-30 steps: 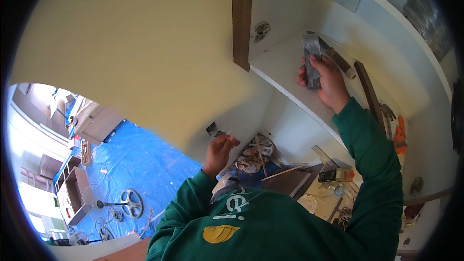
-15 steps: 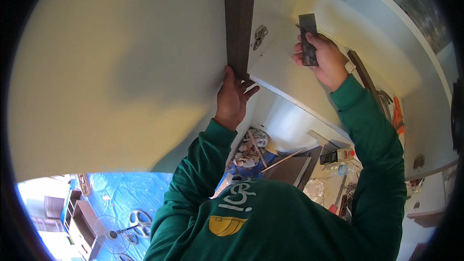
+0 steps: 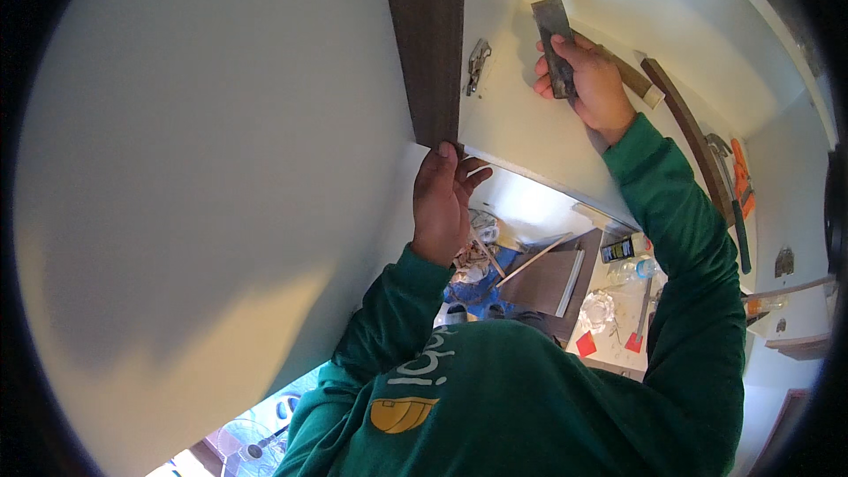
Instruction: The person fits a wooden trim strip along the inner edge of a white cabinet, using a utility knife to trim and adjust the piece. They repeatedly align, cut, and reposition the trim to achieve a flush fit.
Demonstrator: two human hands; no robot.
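Note:
At the lower end of a dark brown wooden strip [image 3: 431, 53], my left hand [image 3: 442, 208] presses its thumb against the wood. Its other fingers bend around beside the edge of a white shelf [image 3: 543, 178]. My right hand [image 3: 594, 93] is raised over the shelf, closed on a flat, dark, rectangular tool head [image 3: 553, 44]. Behind that hand runs a wooden handle [image 3: 627, 71] with a pale end; where it meets the head is hidden. Between the hands, a metal hinge [image 3: 477, 66] is fixed to the white surface.
A large white panel [image 3: 203, 141] fills the left. On the right lie another dark strip [image 3: 693, 132], a hammer [image 3: 733, 199] and an orange-handled tool [image 3: 742, 177]. Lower down are a plastic bottle [image 3: 632, 271], a brown board [image 3: 539, 278] and crumpled cloths [image 3: 473, 256]. A fan [image 3: 252, 450] stands lower left.
My left hand appears lower and further right, its thumb now at the strip's end. The tool in my right hand has tilted, showing more handle. The white panel now hides most of the blue floor sheet.

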